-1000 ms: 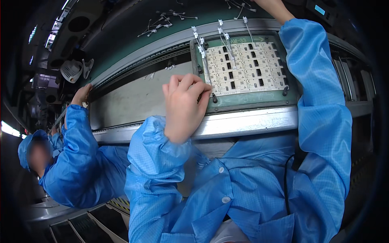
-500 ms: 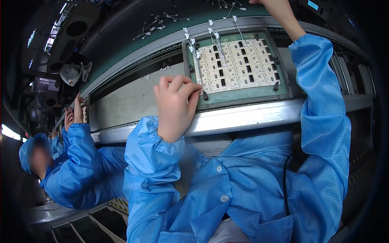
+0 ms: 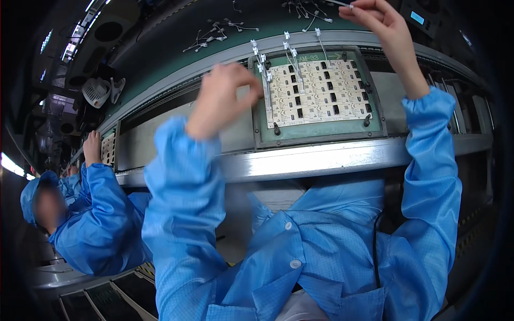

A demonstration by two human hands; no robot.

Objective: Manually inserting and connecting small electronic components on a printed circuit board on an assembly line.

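A pale circuit board panel (image 3: 316,101) with black connectors lies in a dark-framed green fixture (image 3: 310,134) before me. Several short white cables (image 3: 300,75) with plug ends stand along its far and left sides. At the fixture's left edge, apart from the panel, my left hand (image 3: 222,99) is smeared by motion, so its grip cannot be made out. Beyond the far right corner, my right hand (image 3: 383,24) is raised, thumb and fingers pinched on a thin white cable (image 3: 341,4) whose plug shows at the fingertips.
Loose white cables lie in piles on the green bench (image 3: 166,67) behind the rail. A metal rail (image 3: 321,158) runs along the near side. On the left a co-worker in blue (image 3: 101,230) works at another panel (image 3: 108,148). A small white fan (image 3: 97,92) stands at the far left.
My left hand has left the panel's lower left corner and moved up and left. My right hand has come down into view with a white cable.
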